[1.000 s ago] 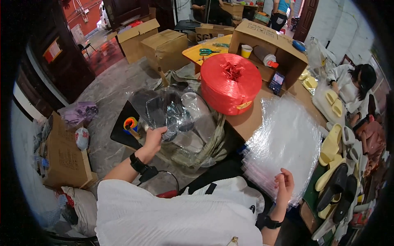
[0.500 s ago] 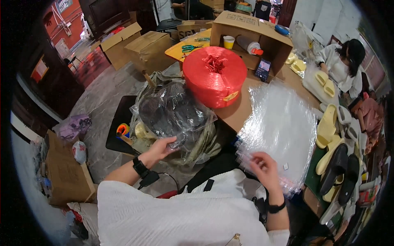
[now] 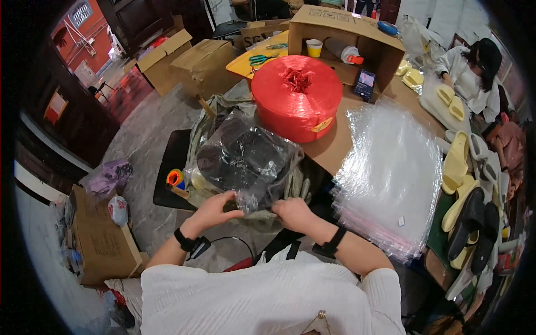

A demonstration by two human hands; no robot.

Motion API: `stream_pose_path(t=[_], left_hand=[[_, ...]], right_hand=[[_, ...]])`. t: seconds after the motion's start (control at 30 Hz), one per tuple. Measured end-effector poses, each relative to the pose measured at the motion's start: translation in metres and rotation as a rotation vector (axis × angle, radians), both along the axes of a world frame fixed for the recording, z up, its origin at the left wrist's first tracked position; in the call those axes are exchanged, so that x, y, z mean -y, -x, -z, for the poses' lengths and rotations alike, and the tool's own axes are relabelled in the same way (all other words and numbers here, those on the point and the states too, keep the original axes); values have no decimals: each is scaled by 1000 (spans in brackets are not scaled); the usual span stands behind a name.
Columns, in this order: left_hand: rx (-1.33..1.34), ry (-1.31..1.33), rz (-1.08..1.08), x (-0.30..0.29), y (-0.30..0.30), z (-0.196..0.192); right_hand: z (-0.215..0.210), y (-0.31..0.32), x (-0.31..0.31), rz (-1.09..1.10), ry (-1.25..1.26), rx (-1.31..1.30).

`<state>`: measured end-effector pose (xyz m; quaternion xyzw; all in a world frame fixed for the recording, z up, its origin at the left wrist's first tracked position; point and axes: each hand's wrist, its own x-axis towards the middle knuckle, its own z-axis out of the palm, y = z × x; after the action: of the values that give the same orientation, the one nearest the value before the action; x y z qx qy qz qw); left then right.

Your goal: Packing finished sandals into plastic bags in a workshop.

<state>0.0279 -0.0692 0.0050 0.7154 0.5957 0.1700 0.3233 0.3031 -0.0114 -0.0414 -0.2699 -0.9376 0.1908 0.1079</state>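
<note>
A clear plastic bag with dark, rounded shapes inside, apparently black slippers, lies in front of me on a crumpled greenish sack. My left hand holds the bag's near edge, thumb spaced from the fingers on either side of the plastic. At the near right corner my right hand is closed, pinching the bag's edge; its fingertips are partly hidden. Just beyond the bag stands a big red roll of plastic twine. To the right of my right hand lies a stack of clear plastic bags.
An open cardboard box holds a yellow cup and a bottle, with a phone beside it. Scissors lie on a yellow board. Yellow and black slippers crowd the right side, where another person sits. A tape roll is at left.
My right hand has moved left from the stack of clear bags to the near edge of the filled bag and closed there. The filled bag now lies flatter, its near edge between both hands.
</note>
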Motion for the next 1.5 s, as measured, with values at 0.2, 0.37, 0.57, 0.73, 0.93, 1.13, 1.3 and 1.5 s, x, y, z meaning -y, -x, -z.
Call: stream_pose_path(t=[0.2,0.37,0.57,0.73,0.93,1.13,1.3,1.5], left_hand=[[-213,-50,261,-12,-10,-20],[-374,474,340,-6,12,-60],[14,127,139,-44,26,-101],[-655,-371,257,-119,29,-76],[-565,-165,550,-154,-12,-7],[-794,-292,772,-126,-60,103],[-763,-274,804,-143,-65,136],[-490,-197,819,-131,-79,120]], right_hand=[[-65,-13,7,69,107,-372],[-70,-7,13,29,136,-388],[-74,-16,12,41,152,-372],[-74,-14,15,30,122,-428],[-67,-16,13,32,86,-422],[-61,-13,16,-20,46,-412],[-67,-7,22,-77,24,-523],[-72,-5,19,-125,34,-526]])
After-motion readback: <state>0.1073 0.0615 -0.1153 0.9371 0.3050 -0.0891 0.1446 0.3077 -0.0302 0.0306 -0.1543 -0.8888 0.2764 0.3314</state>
